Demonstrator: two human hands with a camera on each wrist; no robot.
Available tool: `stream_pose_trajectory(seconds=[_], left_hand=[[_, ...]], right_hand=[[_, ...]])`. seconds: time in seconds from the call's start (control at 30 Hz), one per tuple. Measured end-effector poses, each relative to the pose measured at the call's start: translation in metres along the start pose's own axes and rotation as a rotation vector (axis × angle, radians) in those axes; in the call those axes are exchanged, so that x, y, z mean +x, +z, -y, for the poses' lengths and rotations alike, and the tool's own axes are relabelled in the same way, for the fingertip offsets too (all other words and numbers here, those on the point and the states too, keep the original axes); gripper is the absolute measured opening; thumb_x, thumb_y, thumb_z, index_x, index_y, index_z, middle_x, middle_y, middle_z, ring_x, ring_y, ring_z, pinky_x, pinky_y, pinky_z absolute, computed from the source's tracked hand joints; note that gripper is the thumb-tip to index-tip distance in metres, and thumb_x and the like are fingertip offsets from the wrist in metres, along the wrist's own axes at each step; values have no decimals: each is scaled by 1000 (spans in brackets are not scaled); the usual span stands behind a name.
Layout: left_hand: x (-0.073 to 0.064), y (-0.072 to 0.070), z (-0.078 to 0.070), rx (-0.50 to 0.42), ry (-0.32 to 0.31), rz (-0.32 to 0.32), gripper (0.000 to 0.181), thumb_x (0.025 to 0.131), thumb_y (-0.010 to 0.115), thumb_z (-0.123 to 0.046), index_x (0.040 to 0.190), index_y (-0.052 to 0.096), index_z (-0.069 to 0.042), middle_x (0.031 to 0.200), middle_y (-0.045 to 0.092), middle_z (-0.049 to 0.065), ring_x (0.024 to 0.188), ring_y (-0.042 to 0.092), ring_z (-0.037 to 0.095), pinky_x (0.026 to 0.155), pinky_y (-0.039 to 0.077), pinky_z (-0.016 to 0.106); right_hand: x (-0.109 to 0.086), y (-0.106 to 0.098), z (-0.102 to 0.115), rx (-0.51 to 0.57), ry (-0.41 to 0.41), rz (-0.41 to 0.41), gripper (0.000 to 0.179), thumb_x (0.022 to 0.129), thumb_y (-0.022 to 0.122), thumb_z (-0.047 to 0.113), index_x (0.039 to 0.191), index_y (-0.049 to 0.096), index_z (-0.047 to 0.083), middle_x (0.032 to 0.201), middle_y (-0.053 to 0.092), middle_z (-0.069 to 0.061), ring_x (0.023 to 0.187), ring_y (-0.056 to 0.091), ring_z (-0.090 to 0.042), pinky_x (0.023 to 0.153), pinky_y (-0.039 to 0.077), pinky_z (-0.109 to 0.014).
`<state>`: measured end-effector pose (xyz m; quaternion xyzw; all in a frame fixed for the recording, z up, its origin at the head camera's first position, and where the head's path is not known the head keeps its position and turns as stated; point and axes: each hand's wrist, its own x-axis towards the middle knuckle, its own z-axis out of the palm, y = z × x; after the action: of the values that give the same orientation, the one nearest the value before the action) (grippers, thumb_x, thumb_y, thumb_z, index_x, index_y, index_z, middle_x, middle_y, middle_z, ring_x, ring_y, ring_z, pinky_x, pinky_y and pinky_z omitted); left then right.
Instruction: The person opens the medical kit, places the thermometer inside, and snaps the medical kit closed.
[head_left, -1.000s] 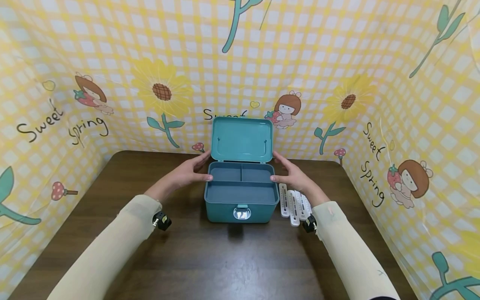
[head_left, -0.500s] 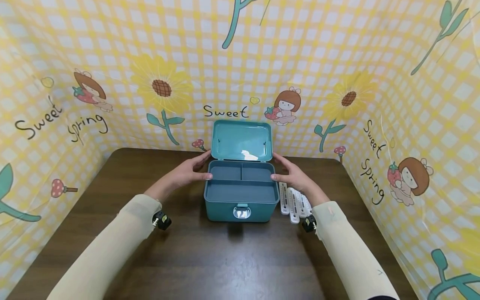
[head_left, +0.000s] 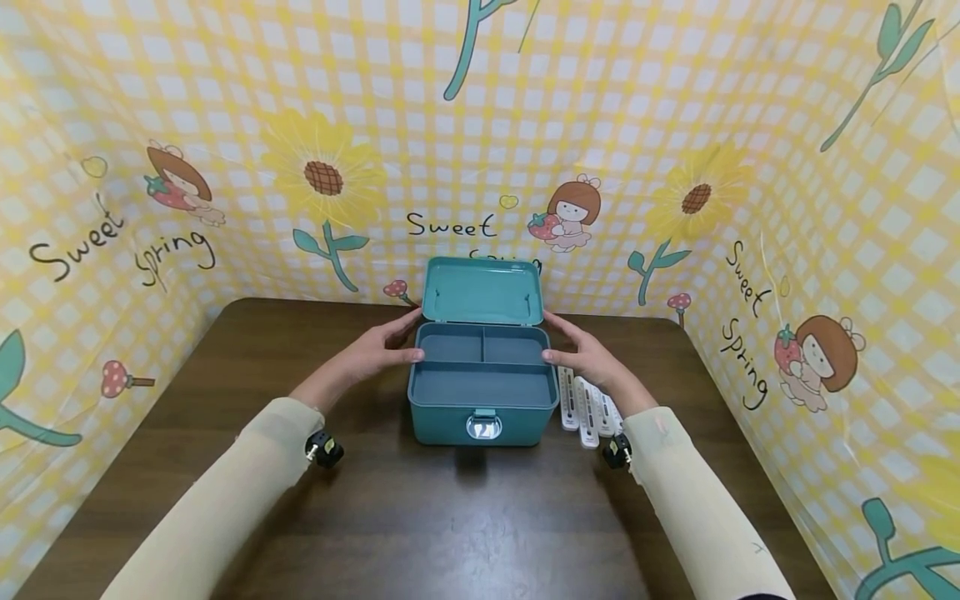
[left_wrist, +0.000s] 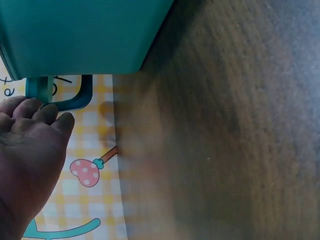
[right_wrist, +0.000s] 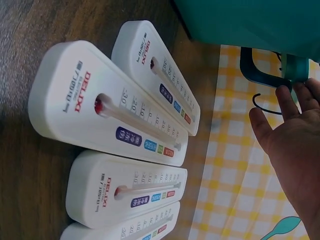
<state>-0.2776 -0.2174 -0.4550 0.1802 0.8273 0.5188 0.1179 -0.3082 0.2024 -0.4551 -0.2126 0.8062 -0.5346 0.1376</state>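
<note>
Your left hand [head_left: 375,348] and right hand [head_left: 588,354] have thumb and fingers apart at the teal storage box [head_left: 450,427]. Its raised lid [head_left: 482,290] uncovers three grey compartments [head_left: 483,385].

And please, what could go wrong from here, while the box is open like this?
The open lid might swing forward and catch the left hand or right hand beside the box. If the box slides right, it could push the white thermometers lying close by.
</note>
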Motion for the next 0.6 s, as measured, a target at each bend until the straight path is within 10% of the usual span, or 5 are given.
stream_pose_trajectory(seconds=[0.6], left_hand=[[-5,5,5,32,-20,-38,81,98,68,-47,164,26,-27,170,24,9,156,21,38,122,24,63]], right_hand=[[-2,2,-6,38,5,24,72,101,66,28,163,29,22,166,31,-9,147,37,-44,112,40,-66]])
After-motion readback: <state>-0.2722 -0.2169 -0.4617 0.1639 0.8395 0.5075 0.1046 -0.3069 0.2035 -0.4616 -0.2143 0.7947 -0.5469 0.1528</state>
